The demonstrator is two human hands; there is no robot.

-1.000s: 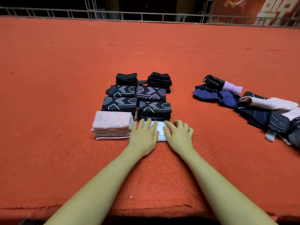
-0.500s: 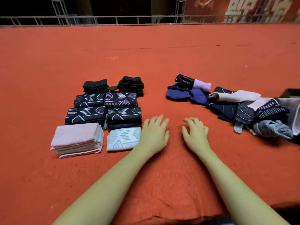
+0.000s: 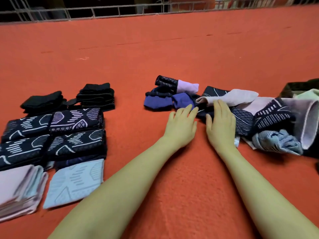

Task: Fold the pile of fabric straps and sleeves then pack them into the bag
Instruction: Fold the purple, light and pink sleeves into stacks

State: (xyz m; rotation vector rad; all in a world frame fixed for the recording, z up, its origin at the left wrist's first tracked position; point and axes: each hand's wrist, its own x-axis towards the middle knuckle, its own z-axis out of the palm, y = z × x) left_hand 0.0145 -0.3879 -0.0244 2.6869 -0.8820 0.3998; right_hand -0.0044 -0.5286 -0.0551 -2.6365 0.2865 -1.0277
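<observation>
On the right side of the red felt counter (image 3: 172,49) lay the loose pile of sleeves (image 3: 250,118), not folded yet. Both hands were flat at the near left edge of that pile, side by side and a little apart. The left hand (image 3: 181,126) had straight fingers with their tips touching a blue sleeve (image 3: 183,100). The right hand (image 3: 221,125) also had straight fingers and lay on a dark patterned sleeve (image 3: 241,121). Neither hand gripped anything. A pale pink sleeve (image 3: 231,99) lay just past the right fingertips. A striped light blue piece (image 3: 276,142) sat at the near right of the pile.

Well apart on the left were the folded stacks in two rows. Two black stacks (image 3: 96,95) were farthest. Dark stacks with white patterns (image 3: 76,119) sat in the middle. A pink stack (image 3: 19,190) and a light blue folded sleeve (image 3: 76,181) were nearest. A metal rail (image 3: 103,12) ran along the far edge. At the far right a dark thing (image 3: 300,86) showed past the pile; I could not tell what it was.
</observation>
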